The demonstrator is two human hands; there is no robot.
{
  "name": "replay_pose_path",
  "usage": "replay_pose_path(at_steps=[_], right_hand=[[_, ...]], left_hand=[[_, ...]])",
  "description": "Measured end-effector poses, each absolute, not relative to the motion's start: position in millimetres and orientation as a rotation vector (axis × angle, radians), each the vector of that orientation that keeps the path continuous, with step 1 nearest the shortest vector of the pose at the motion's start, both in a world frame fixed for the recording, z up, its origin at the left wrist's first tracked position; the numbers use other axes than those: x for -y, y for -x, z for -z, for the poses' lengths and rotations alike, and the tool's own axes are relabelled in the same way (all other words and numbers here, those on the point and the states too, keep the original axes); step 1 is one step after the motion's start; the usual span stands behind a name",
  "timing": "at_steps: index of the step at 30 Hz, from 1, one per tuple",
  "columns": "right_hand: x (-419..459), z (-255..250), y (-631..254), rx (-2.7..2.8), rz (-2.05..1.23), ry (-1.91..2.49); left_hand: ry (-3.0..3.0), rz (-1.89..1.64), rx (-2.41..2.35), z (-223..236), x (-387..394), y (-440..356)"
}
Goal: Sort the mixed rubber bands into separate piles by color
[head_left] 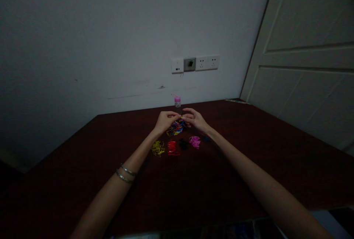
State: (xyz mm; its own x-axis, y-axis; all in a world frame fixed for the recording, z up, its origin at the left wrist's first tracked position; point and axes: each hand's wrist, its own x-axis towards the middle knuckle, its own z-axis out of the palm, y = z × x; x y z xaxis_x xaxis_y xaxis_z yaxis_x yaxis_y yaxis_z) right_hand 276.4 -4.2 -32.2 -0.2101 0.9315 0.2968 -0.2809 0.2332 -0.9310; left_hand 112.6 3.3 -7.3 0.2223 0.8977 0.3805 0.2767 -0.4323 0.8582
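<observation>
My left hand [166, 120] and my right hand [195, 119] meet above a mixed pile of coloured rubber bands [174, 129]. Each hand pinches with thumb and forefinger, and a small yellow rubber band [181, 117] shows between the fingertips. The other fingers of my right hand are partly spread. Nearer to me lie separate heaps: yellow rubber bands [158, 148], red rubber bands [172, 148], black rubber bands [183, 143] and pink rubber bands [195, 142]. A dim blue heap [205, 139] sits by my right wrist, partly covered by the arm.
Behind my hands a small clear bottle with a pink lid [177, 101] stands on the dark red-brown table [193, 187]. The white wall [124, 47] with sockets [207, 62] rises at the table's back edge. A panelled door [304, 55] borders the right side.
</observation>
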Motion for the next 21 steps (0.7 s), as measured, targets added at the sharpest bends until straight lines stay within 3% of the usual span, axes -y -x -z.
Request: replay_pose_path(at_steps=[21], right_hand=[[-4.6,42.0,-289.1,1.334,-1.153,0.757]], left_hand=[[-1.799,-1.04,-1.073,7.7,-12.0,-94.2]])
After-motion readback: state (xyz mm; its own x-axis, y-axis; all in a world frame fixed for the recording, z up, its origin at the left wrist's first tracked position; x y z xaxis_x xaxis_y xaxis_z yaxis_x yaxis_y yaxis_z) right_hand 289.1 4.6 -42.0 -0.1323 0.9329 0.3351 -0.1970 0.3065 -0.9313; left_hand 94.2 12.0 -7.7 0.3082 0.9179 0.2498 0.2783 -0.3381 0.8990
